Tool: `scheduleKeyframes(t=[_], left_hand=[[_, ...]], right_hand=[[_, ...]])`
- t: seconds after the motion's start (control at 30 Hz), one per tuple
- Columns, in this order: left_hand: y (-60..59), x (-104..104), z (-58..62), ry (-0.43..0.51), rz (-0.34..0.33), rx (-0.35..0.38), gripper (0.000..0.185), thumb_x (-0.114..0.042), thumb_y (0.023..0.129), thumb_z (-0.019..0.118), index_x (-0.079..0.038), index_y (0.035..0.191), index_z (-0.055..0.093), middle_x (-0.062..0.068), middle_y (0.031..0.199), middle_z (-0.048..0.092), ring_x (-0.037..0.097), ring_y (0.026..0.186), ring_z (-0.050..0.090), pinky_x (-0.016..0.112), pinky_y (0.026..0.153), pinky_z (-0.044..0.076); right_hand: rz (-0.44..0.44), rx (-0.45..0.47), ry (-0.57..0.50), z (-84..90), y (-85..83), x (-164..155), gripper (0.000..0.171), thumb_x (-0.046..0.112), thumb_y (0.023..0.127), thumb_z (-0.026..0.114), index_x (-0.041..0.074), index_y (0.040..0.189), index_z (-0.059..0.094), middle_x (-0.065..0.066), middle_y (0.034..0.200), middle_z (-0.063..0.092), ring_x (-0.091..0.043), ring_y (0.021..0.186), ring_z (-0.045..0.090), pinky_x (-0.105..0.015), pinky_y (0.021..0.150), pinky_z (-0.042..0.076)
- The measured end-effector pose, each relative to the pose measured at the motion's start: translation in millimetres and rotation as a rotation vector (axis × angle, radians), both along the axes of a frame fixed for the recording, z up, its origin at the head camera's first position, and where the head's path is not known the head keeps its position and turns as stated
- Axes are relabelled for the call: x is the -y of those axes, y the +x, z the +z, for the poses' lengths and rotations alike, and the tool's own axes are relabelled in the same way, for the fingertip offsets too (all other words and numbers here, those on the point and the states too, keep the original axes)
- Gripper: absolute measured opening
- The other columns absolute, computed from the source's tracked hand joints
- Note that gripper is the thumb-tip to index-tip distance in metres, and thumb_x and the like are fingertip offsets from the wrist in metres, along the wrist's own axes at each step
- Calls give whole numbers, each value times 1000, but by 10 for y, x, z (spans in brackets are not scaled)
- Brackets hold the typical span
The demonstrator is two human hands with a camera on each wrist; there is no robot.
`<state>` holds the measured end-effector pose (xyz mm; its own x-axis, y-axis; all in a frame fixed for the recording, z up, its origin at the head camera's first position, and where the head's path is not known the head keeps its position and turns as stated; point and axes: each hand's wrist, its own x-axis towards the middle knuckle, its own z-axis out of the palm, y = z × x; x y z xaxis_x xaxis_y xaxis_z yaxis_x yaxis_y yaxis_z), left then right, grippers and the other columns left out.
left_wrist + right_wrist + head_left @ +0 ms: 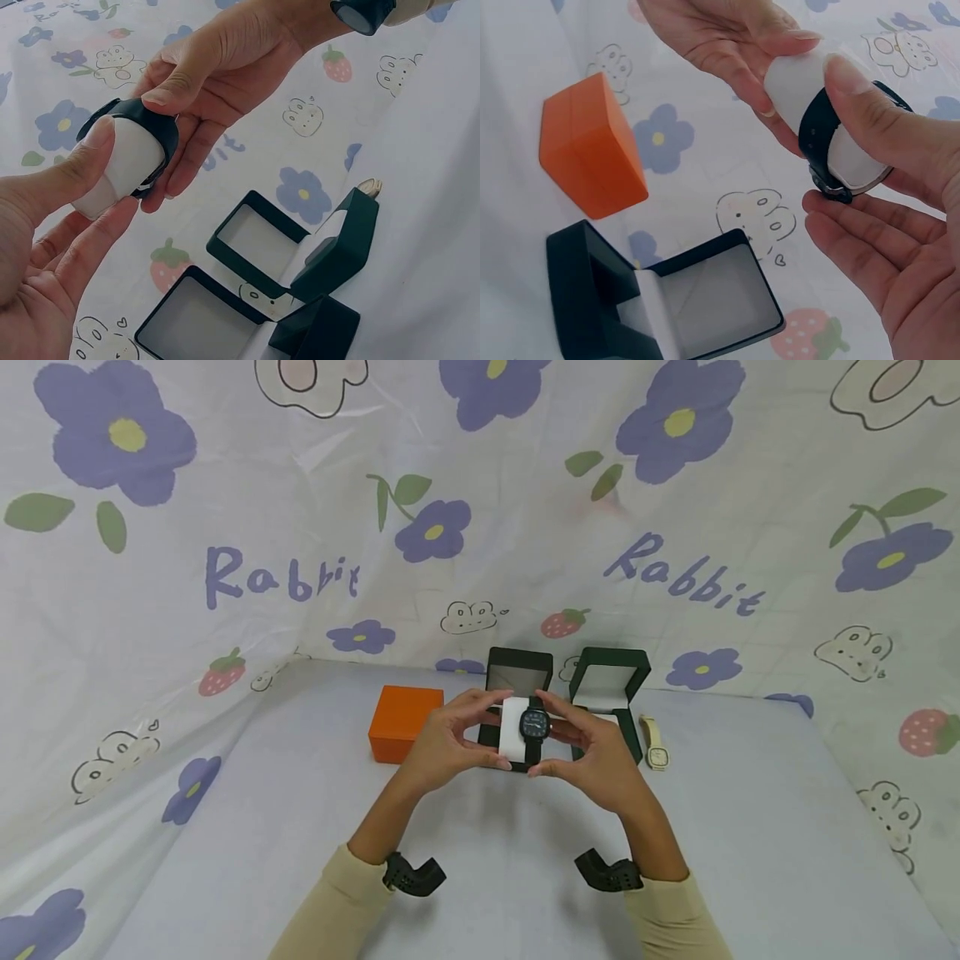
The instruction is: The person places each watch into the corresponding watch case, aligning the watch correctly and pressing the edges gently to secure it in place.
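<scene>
A black wristwatch (535, 724) with a squarish dark dial is strapped round one end of a white watch cushion (512, 729). My left hand (442, 739) pinches the bare end of the cushion between thumb and fingers. On the other side, my right hand (596, 756) holds the watch by its strap, fingers above and thumb below. The right wrist view shows the strap's buckle (829, 184) beneath the cushion, near my right fingertips. Both hands hold the watch and cushion up in front of an open black box (520, 670).
An orange box (405, 718) stands behind my left hand. An open dark green box (609, 677) with a pale lining is behind my right hand. To its right lies a gold-coloured watch (656, 747). A patterned cloth (480, 577) hangs at the back.
</scene>
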<state>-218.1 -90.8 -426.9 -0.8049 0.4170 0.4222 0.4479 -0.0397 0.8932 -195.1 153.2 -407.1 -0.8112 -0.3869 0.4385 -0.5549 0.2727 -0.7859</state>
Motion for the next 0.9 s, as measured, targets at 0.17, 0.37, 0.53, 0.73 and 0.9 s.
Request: scheduleKeyframes(t=[0.17, 0.37, 0.53, 0.73, 0.9], left_hand=[[-7, -5, -5, -5, -5, 9, 80, 2, 72, 89, -14, 145, 58, 5, 132, 59, 28, 112, 66, 40, 77, 63], [-11, -8, -25, -14, -9, 14, 80, 1, 73, 89, -10, 145, 57, 7, 132, 59, 29, 111, 66, 39, 78, 63], [-7, -16, -34, -9, -31, 8, 79, 3, 73, 89, -12, 145, 58, 7, 133, 58, 28, 112, 66, 40, 78, 63], [15, -45, -29, 32, -48, 18, 79, 5, 73, 88, -14, 144, 59, 5, 133, 58, 28, 112, 66, 43, 77, 63], [17, -51, -14, 37, -32, 23, 78, 3, 74, 88, -16, 144, 59, 3, 135, 56, 29, 113, 65, 43, 77, 63]], right_hand=[[7, 12, 10, 1, -8, -21, 93, 5, 69, 93, 12, 151, 50, -14, 144, 57, -29, 122, 64, -31, 99, 54], [8, 26, 19, -6, -8, -38, 92, 7, 69, 93, 10, 150, 50, -13, 144, 58, -28, 121, 64, -33, 99, 54], [39, 57, -1, -11, 5, -35, 92, 6, 68, 93, 12, 150, 51, -12, 138, 61, -27, 117, 67, -33, 99, 54], [29, 50, -25, -13, 16, -4, 89, 4, 69, 93, 11, 148, 53, -12, 137, 62, -27, 119, 66, -30, 99, 53], [23, 49, -21, 1, 22, 23, 88, 5, 73, 91, 16, 151, 50, -10, 142, 58, -27, 123, 63, -33, 102, 52]])
